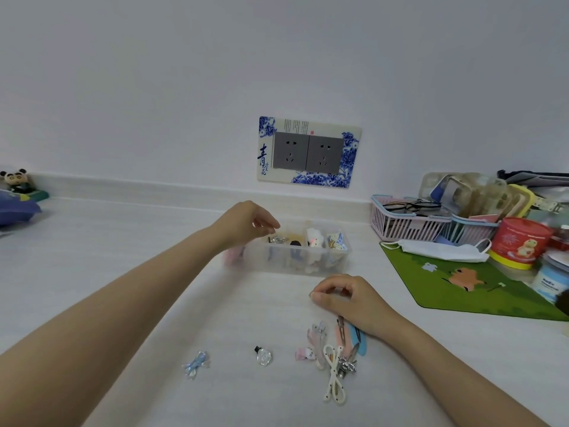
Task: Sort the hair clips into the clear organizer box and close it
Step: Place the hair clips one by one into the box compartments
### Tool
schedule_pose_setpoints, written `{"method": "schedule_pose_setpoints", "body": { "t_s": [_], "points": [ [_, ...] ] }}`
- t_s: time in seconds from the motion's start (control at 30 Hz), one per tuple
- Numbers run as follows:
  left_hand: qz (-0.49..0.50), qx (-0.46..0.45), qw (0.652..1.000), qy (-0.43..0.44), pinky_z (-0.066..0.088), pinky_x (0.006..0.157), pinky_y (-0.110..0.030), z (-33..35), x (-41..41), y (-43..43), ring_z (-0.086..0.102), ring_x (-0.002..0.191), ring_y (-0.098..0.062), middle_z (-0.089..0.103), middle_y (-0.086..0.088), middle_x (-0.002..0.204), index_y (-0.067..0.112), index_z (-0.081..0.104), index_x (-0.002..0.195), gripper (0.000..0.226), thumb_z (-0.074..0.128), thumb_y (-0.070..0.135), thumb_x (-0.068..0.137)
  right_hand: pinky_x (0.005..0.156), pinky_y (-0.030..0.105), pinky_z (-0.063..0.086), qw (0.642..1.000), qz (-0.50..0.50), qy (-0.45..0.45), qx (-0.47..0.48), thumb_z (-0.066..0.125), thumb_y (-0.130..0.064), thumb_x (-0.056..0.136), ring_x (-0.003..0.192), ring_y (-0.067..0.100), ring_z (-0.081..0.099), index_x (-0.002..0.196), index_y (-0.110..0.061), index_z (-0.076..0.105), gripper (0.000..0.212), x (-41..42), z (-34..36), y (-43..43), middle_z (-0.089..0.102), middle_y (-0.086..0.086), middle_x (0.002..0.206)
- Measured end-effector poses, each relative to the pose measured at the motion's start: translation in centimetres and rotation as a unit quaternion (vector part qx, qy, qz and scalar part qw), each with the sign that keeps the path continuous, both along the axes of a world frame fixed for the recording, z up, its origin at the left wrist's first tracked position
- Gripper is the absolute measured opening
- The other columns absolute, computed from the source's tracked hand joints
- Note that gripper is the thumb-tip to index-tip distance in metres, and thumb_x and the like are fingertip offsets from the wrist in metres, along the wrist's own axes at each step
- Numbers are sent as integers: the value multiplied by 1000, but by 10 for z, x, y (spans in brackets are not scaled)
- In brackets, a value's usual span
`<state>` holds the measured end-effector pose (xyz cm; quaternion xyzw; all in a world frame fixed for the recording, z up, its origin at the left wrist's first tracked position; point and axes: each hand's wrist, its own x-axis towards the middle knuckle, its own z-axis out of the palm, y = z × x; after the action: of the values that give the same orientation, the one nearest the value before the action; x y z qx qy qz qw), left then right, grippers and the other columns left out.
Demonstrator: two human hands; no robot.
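The clear organizer box (278, 262) stands open on the white table, with several clips in its compartments. My left hand (246, 224) hovers over its left end, fingertips pointing down, and I cannot tell if anything is pinched in them. My right hand (345, 298) rests curled on the table in front of the box; nothing shows in it. Near the front edge lie loose clips: a pale blue bow clip (195, 363), a clear flower clip (264, 355), a small pink clip (303, 354), and a pile of clips (338, 352) with a white looped one (334, 380).
A green mat (455, 282) lies to the right with a white face mask (440, 251) on it. Behind it are pink and blue baskets (400, 229), a red tin (520, 241) and jars. A panda toy (15, 180) sits far left. A socket plate (308, 152) is on the wall.
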<state>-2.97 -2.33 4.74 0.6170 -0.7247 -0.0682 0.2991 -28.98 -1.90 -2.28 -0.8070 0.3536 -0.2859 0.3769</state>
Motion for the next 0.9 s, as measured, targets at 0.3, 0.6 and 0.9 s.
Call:
{"method": "schedule_pose_setpoints", "body": {
  "t_s": [0.3,0.6,0.9],
  "points": [
    [6,-59,994,-90,42,90,-30,-20,-18,23,52,110,-15,68,6,113,24,64,114,28,51,34,91,81,15,46,1000,1,0,6,69,-31,82,88,0,63,88,-21,74,12,0,0,0,72,-8,90],
    [38,-61,994,82,47,69,-26,-9,-23,11,59,70,-7,71,7,74,19,72,76,15,64,29,83,85,20,47,1000,0,0,6,69,-31,82,87,1,64,87,-22,74,11,0,2,2,73,-9,89],
    [151,-12,988,34,38,84,-34,-15,-12,-11,42,109,-25,62,-1,96,22,68,98,27,69,40,78,78,11,45,1000,4,7,10,68,-28,83,83,-3,63,88,-19,74,12,-1,5,6,72,-9,87]
  ]
}}
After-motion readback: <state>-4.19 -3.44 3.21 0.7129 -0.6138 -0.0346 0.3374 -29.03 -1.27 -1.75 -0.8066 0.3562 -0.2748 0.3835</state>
